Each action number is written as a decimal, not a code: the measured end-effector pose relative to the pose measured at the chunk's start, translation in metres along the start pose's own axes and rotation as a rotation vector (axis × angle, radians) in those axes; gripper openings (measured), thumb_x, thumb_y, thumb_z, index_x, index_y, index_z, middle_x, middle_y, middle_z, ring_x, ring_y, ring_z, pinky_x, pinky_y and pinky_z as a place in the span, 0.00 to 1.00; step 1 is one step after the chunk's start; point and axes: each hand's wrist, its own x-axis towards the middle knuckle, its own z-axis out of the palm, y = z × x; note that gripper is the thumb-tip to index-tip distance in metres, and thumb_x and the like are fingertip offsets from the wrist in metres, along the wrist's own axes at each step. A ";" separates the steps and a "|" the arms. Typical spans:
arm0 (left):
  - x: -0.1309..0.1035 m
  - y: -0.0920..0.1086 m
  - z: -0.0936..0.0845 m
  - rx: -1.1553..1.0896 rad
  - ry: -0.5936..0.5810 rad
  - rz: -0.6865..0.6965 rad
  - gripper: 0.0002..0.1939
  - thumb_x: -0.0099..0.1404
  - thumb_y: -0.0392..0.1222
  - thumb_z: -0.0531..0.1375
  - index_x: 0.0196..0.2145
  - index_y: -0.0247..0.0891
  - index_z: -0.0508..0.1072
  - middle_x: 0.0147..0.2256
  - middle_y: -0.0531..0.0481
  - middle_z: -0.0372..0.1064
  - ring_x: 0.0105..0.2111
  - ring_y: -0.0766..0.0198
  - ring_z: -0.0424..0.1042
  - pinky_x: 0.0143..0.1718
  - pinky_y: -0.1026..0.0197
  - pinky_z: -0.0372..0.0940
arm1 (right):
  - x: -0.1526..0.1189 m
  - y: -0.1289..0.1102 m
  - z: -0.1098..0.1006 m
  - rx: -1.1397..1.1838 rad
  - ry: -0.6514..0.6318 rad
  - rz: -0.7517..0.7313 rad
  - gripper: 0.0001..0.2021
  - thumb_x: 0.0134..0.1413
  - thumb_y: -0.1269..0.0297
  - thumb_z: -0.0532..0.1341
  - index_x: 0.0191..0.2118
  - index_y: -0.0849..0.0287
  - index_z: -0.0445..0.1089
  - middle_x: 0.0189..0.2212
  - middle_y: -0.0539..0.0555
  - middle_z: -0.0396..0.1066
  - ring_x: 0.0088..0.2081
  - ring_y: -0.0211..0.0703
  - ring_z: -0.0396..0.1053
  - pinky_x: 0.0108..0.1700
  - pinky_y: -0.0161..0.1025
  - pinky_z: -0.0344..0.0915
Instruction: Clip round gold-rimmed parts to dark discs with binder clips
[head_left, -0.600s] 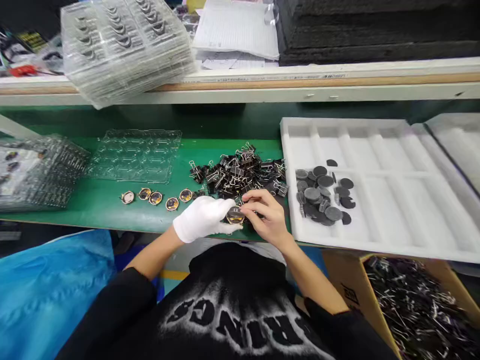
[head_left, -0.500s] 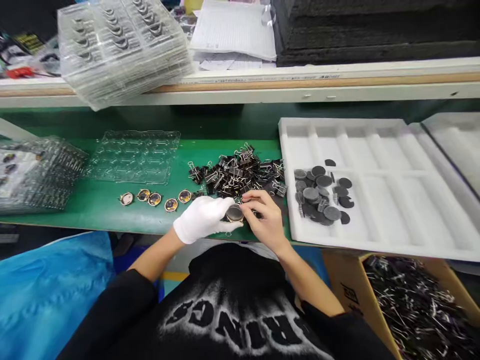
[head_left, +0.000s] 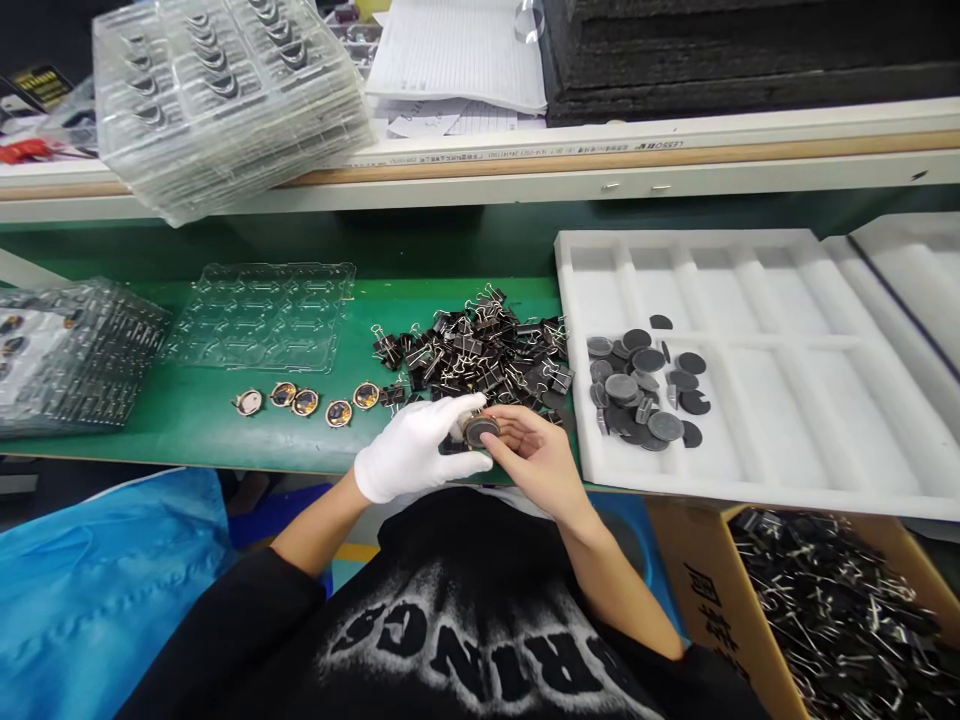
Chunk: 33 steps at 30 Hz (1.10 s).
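Observation:
My left hand (head_left: 420, 448), in a white glove, grips the left side of a round watch case with a dark grey disc (head_left: 481, 431) on its upper face. My bare right hand (head_left: 541, 462) holds the same piece from the right, its thumb on the disc's edge. Just beyond both hands lies a heap of black binder clips (head_left: 480, 345). Several round watch pieces (head_left: 339, 412) rest on the green table (head_left: 187, 425) to the left. More grey discs (head_left: 649, 385) are piled in a white foam tray (head_left: 757, 400) at the right.
A clear plastic tray (head_left: 262, 318) lies behind the watch pieces. Stacked clear trays (head_left: 90, 365) stand at the far left. Overhead is a shelf (head_left: 525, 185) with more trays and papers. A cardboard box (head_left: 697, 590) of binder clips sits below at the right.
Both hands and the watch case have shifted slightly right and nearer my body. My right fingers have moved from above the piece to its right side, with the thumb on the disc.

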 end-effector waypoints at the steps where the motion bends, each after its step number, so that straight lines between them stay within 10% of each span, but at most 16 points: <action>1: -0.002 0.002 0.002 -0.077 -0.008 -0.082 0.18 0.71 0.49 0.63 0.54 0.38 0.72 0.39 0.50 0.80 0.32 0.66 0.77 0.36 0.63 0.69 | 0.000 0.001 -0.001 0.034 -0.006 0.010 0.13 0.58 0.61 0.72 0.48 0.56 0.77 0.41 0.55 0.80 0.40 0.42 0.77 0.46 0.39 0.75; 5: 0.000 0.003 0.002 -0.150 -0.020 -0.205 0.08 0.73 0.44 0.59 0.39 0.39 0.76 0.29 0.56 0.77 0.27 0.70 0.73 0.32 0.65 0.65 | -0.001 0.005 -0.005 0.204 0.002 0.117 0.15 0.53 0.60 0.76 0.46 0.55 0.80 0.39 0.54 0.81 0.40 0.41 0.77 0.45 0.37 0.75; 10: 0.043 -0.019 -0.032 0.411 0.108 0.097 0.16 0.74 0.52 0.60 0.49 0.39 0.77 0.37 0.47 0.80 0.34 0.60 0.76 0.36 0.56 0.62 | 0.004 0.004 -0.003 0.441 0.092 0.166 0.14 0.48 0.57 0.79 0.40 0.55 0.81 0.36 0.52 0.80 0.33 0.37 0.73 0.33 0.33 0.72; 15: 0.090 -0.048 -0.059 0.790 -0.213 0.451 0.10 0.77 0.42 0.56 0.46 0.39 0.77 0.29 0.48 0.75 0.28 0.60 0.71 0.29 0.55 0.47 | 0.002 0.003 -0.006 0.443 0.028 0.150 0.12 0.51 0.57 0.77 0.40 0.55 0.82 0.37 0.53 0.79 0.34 0.38 0.73 0.34 0.33 0.73; 19: 0.092 -0.066 -0.064 0.714 -0.004 0.567 0.09 0.75 0.38 0.58 0.41 0.40 0.79 0.26 0.50 0.75 0.23 0.64 0.67 0.28 0.56 0.46 | 0.000 -0.006 -0.022 0.386 -0.072 0.085 0.08 0.58 0.61 0.74 0.43 0.51 0.81 0.38 0.52 0.79 0.35 0.37 0.76 0.38 0.34 0.76; 25: 0.089 -0.042 -0.042 0.092 0.465 0.113 0.11 0.72 0.43 0.61 0.34 0.39 0.81 0.29 0.51 0.78 0.28 0.67 0.73 0.32 0.61 0.63 | 0.036 -0.054 -0.041 0.117 -0.230 -0.113 0.07 0.60 0.66 0.71 0.44 0.53 0.82 0.58 0.59 0.73 0.49 0.45 0.77 0.42 0.36 0.77; 29: 0.103 -0.019 -0.036 -0.223 0.366 -0.067 0.15 0.73 0.47 0.59 0.33 0.38 0.81 0.30 0.51 0.78 0.29 0.66 0.74 0.34 0.62 0.67 | 0.071 -0.074 -0.042 0.096 -0.261 -0.138 0.08 0.56 0.64 0.74 0.42 0.55 0.81 0.44 0.57 0.79 0.45 0.46 0.80 0.46 0.41 0.78; 33: 0.115 -0.021 -0.052 -0.074 0.009 -0.023 0.19 0.70 0.49 0.59 0.23 0.38 0.72 0.22 0.54 0.69 0.23 0.68 0.64 0.28 0.62 0.58 | 0.090 -0.083 -0.053 0.018 -0.317 -0.109 0.11 0.50 0.63 0.76 0.40 0.57 0.82 0.41 0.55 0.78 0.42 0.45 0.80 0.49 0.44 0.79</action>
